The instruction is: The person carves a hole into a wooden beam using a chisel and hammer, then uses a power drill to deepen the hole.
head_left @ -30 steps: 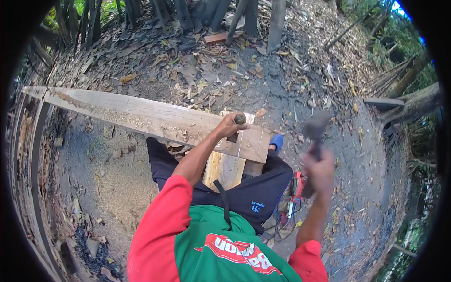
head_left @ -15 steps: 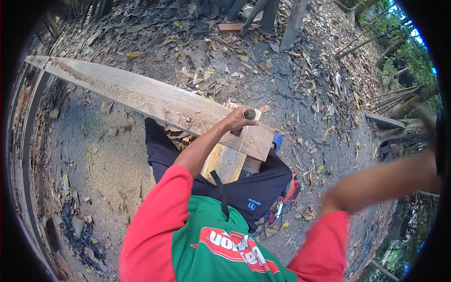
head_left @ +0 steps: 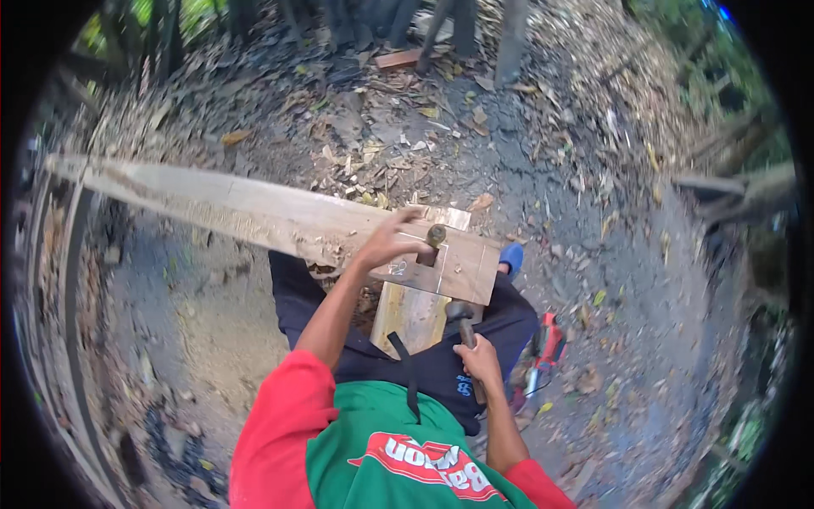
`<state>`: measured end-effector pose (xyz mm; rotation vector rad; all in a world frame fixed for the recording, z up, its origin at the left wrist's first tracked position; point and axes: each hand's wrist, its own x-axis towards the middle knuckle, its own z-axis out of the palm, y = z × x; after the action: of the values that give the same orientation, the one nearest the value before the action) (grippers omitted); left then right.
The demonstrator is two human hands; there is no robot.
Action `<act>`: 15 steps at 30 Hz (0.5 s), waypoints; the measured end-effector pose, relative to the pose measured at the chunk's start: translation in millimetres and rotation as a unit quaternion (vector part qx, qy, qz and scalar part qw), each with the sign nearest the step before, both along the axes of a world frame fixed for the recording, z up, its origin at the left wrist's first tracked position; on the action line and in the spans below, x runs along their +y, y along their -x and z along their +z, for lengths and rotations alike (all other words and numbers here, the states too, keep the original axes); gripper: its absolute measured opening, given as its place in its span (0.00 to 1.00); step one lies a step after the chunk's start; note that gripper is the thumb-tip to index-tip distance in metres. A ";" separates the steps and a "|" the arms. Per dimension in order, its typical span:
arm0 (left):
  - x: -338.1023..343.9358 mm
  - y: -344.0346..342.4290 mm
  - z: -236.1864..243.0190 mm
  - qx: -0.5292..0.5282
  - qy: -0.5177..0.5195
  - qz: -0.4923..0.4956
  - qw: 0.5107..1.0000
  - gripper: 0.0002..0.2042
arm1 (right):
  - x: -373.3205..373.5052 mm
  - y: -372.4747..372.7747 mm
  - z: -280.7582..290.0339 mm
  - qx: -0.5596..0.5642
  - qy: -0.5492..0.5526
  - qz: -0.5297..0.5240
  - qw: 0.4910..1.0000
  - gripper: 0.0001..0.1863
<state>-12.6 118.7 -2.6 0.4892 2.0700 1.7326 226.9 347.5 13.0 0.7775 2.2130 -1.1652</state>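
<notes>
Nearest, at the lower edge, is the person's own chest in a green and red shirt (head_left: 386,458), with a dark strap running up the middle of it. Just beyond, the right hand (head_left: 480,358) is closed around the handle of a hammer (head_left: 462,318), whose dark head sits low, just beside the near edge of the plank and above the dark trousers (head_left: 441,365). To the right of that hand a red power tool (head_left: 547,343) lies on the dirt, close against the trouser leg, and a blue shoe (head_left: 511,257) shows a little farther off past the plank's right end.

Under the plank's right end a short upright block of pale wood (head_left: 411,314) stands between the knees. Across it lies the long wooden plank (head_left: 254,216), running from the far left to the right, where pencil lines mark its squared end. The left hand (head_left: 388,246) rests on the plank with fingers curled around a chisel (head_left: 432,242) that stands tilted on the marked end; its handle top shows above the fingers.

On the left a dark curved rail (head_left: 72,288) bends along the picture's edge. Farther out the ground (head_left: 526,136) is bare earth strewn with dry leaves and wood chips. At the far edge stand several dark posts (head_left: 509,38), with a reddish brick-like piece (head_left: 398,59) lying near them, and thin branches (head_left: 729,182) on the right.
</notes>
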 end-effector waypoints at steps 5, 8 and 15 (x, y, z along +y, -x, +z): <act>-89.1 -1.0 18.4 0.024 0.000 0.155 0.988 0.45 | -31.0 4.2 -8.6 -0.025 -0.127 0.137 0.982 0.21; -89.6 4.9 34.5 0.048 -0.022 0.159 0.986 0.50 | -27.4 0.0 -15.7 -0.026 -0.123 0.145 0.981 0.22; -8.3 3.6 -10.5 0.043 0.012 0.062 0.997 0.40 | -26.1 5.8 -11.6 -0.018 -0.108 0.158 0.981 0.19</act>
<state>-16.3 110.4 -13.2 0.4446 2.2211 1.7823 221.1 321.4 1.3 0.4980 2.3520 -0.7631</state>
